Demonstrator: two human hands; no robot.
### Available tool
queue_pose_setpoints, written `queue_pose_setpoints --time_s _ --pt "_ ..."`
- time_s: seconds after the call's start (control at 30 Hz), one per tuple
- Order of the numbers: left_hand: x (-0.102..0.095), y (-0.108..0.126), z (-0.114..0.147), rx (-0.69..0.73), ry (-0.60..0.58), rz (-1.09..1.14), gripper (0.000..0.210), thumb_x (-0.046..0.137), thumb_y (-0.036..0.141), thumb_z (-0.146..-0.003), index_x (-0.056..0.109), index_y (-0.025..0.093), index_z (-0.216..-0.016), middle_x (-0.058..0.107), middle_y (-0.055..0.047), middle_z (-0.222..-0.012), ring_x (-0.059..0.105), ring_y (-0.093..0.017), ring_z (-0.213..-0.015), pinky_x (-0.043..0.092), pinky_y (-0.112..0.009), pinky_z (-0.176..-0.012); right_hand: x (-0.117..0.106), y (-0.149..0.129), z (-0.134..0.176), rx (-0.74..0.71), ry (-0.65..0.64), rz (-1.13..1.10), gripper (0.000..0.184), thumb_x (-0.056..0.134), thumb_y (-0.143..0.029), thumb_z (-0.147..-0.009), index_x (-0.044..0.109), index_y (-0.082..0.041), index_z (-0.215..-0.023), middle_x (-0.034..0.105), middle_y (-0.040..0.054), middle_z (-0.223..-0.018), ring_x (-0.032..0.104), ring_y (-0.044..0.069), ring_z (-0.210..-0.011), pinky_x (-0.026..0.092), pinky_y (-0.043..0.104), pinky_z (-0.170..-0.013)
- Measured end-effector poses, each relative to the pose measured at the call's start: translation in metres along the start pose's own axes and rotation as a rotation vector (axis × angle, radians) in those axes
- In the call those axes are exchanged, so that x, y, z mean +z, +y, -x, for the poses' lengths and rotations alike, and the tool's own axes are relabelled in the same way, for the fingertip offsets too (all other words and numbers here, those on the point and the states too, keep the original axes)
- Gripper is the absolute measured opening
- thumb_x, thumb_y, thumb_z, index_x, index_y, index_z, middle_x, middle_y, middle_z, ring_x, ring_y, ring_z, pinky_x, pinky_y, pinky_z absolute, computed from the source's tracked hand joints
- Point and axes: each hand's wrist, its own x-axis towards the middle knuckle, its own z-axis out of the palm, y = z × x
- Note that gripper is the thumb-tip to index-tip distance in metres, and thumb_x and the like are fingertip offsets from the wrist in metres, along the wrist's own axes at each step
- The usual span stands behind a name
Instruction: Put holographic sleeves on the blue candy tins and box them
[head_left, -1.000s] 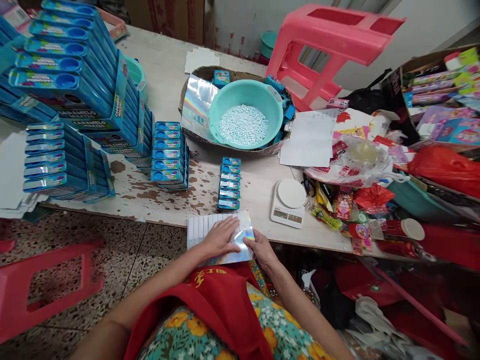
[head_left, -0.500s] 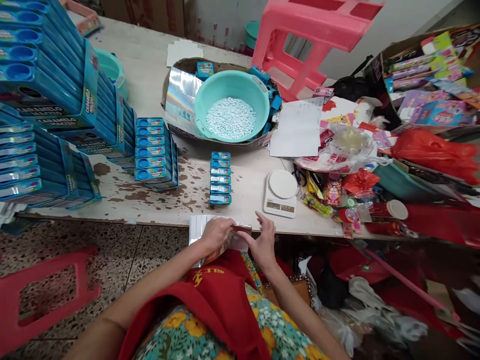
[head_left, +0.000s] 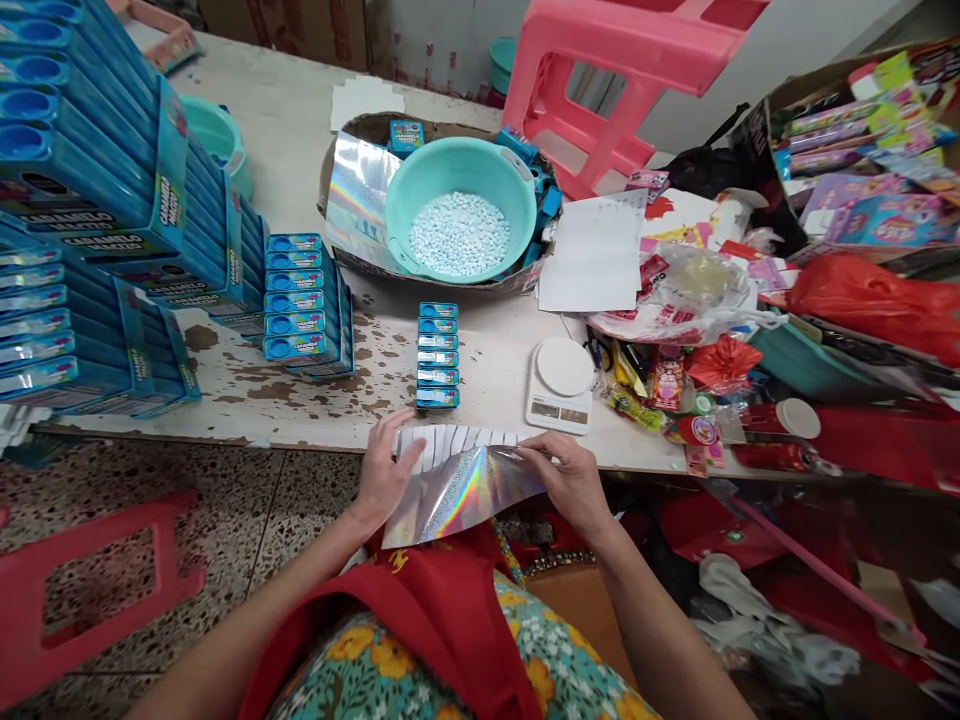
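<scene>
A shiny holographic sheet (head_left: 465, 490) with white slit strips along its far edge lies across the table's front edge and hangs toward my lap. My left hand (head_left: 384, 475) grips its left end, the thumb over the strips. At the opposite end, my right hand (head_left: 571, 478) pinches the sheet between thumb and fingers. Just beyond it stands a short row of small blue candy tins (head_left: 438, 355). A white kitchen scale (head_left: 561, 385) sits to the right of that row.
A turquoise basin (head_left: 397, 210) of pale blue candies rests in a cardboard box (head_left: 352, 262). Tall stacks of blue candy packs (head_left: 112, 200) rise at left. A pink stool (head_left: 592, 90) stands behind. Wrappers and bags (head_left: 690, 290) crowd the right side.
My hands have moved apart, the left to the left and the right to the right. The holographic sheet between them is now spread wide, where before it was bunched up.
</scene>
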Motion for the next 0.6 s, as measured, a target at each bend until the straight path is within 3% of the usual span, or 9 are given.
queue_pose_setpoints --time_s 0.03,0.1,0.2,0.33,0.43,0.53,0.6 --pt "-0.003 -0.006 0.005 -0.147 -0.01 0.082 0.044 0.051 0.043 -0.082 0.051 0.019 -0.118 0.055 -0.011 -0.12 0.05 -0.025 -0.113 0.037 -0.042 -0.097 -0.002 0.002 0.002 0.01 0.012 -0.024 0.017 0.057 -0.035 -0.083 0.066 -0.023 -0.076 0.066 0.0029 -0.076 0.059 0.018 -0.076 0.043 0.03 -0.073" --pt "-0.008 -0.013 0.013 -0.412 -0.146 0.329 0.053 0.053 0.045 -0.08 0.043 0.017 -0.124 0.062 -0.012 -0.106 0.059 -0.023 -0.096 0.046 -0.038 -0.083 -0.004 0.007 0.006 0.029 0.034 -0.059 0.015 0.058 -0.034 -0.082 0.066 -0.023 -0.077 0.066 0.0023 -0.076 0.059 0.018 -0.075 0.043 0.03 -0.073" --pt "-0.013 -0.009 0.016 -0.541 -0.26 0.65 0.075 0.063 0.038 -0.074 0.025 0.021 -0.137 0.065 -0.004 -0.083 0.062 -0.016 -0.068 0.048 -0.028 -0.062 -0.004 0.018 0.014 0.087 0.057 -0.102 0.015 0.058 -0.034 -0.082 0.066 -0.022 -0.077 0.066 0.002 -0.076 0.059 0.018 -0.075 0.044 0.029 -0.072" --pt "-0.024 0.003 0.001 -0.446 -0.182 0.653 0.08 0.069 0.032 -0.069 0.027 0.024 -0.136 0.045 0.01 -0.05 0.041 -0.006 -0.042 0.03 -0.015 -0.044 -0.002 0.028 0.024 0.182 0.034 -0.172 0.017 0.06 -0.036 -0.079 0.067 -0.021 -0.075 0.067 0.0016 -0.075 0.06 0.017 -0.072 0.045 0.027 -0.068" --pt "-0.037 0.009 -0.012 -0.413 -0.196 0.526 0.069 0.063 0.04 -0.072 0.036 0.02 -0.132 0.043 0.008 -0.054 0.042 -0.007 -0.046 0.033 -0.017 -0.046 0.0 0.029 0.028 0.207 0.055 -0.184 0.018 0.06 -0.036 -0.08 0.066 -0.02 -0.075 0.066 0.0015 -0.072 0.058 0.016 -0.068 0.044 0.026 -0.064" --pt "-0.048 0.021 -0.013 -0.206 -0.149 0.071 0.06 0.06 0.05 -0.072 0.05 0.023 -0.124 0.055 -0.002 -0.082 0.056 -0.017 -0.077 0.045 -0.031 -0.072 0.0 0.023 0.027 0.178 0.059 -0.185 0.019 0.059 -0.036 -0.081 0.065 -0.02 -0.074 0.064 0.0013 -0.071 0.057 0.015 -0.067 0.043 0.025 -0.063" --pt "-0.047 0.035 -0.009 0.068 -0.107 -0.277 0.064 0.065 0.055 -0.064 0.054 0.027 -0.121 0.053 -0.008 -0.111 0.047 -0.027 -0.109 0.035 -0.043 -0.095 0.0 0.017 0.024 0.135 0.018 -0.192 0.02 0.058 -0.036 -0.081 0.064 -0.02 -0.073 0.063 0.0014 -0.07 0.056 0.015 -0.067 0.043 0.025 -0.063"
